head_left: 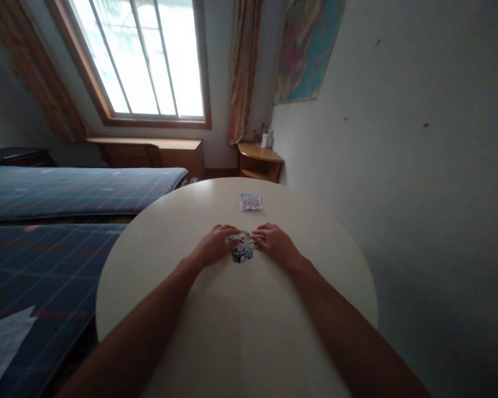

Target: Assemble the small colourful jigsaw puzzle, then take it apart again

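Observation:
A small heap of jigsaw puzzle pieces [243,249] lies near the middle of a round white table [236,326]. My left hand [214,245] rests on the table at the left of the heap, fingers curled and touching the pieces. My right hand [275,243] lies at the right of the heap, its fingers bent onto the pieces. Whether either hand pinches a piece is too small to make out. A small picture card or packet [250,202] lies flat on the table beyond the heap.
A grey wall [419,166] stands close on the right of the table. Two beds with blue checked covers [45,221] lie to the left. A wooden corner table [259,159] and a desk under the window [149,61] are at the back.

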Available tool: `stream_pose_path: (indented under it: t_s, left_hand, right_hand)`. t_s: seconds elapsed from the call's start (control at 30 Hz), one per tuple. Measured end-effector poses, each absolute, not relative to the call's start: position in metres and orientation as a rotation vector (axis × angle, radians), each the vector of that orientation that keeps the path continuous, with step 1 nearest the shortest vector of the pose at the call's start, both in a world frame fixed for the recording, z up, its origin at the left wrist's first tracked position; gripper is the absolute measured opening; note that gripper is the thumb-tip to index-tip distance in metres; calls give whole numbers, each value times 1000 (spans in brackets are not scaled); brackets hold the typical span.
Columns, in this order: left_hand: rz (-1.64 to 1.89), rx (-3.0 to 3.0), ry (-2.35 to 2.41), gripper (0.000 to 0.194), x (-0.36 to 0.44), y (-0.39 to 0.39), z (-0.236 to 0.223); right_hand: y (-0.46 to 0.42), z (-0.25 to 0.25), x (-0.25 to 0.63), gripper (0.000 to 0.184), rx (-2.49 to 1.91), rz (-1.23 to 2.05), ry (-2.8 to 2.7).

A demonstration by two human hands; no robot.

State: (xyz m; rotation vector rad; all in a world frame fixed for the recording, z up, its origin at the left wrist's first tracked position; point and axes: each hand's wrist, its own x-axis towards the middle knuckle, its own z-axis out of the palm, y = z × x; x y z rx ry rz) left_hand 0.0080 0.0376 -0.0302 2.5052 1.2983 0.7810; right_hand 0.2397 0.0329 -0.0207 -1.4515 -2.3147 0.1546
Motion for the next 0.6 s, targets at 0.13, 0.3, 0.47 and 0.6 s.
stream_pose_path:
  t_s: [0.13, 0.3, 0.47, 0.6]
  left_hand:
    - [755, 2531, 1296, 25, 19, 37, -34]
    - [762, 2504, 1373, 17, 23, 37, -31]
    - [808, 2416, 1467, 16, 25, 33, -33]
    - [865, 2315, 1511, 16, 25, 32, -42]
  right_hand:
    - [34, -22, 234, 29, -1490, 167, -2316]
    - [31, -15, 231, 26, -1583, 120, -2351]
    - [27, -15, 228, 29, -1634, 60, -2365]
    - [25, -18, 227, 29, -1644, 50, -2354]
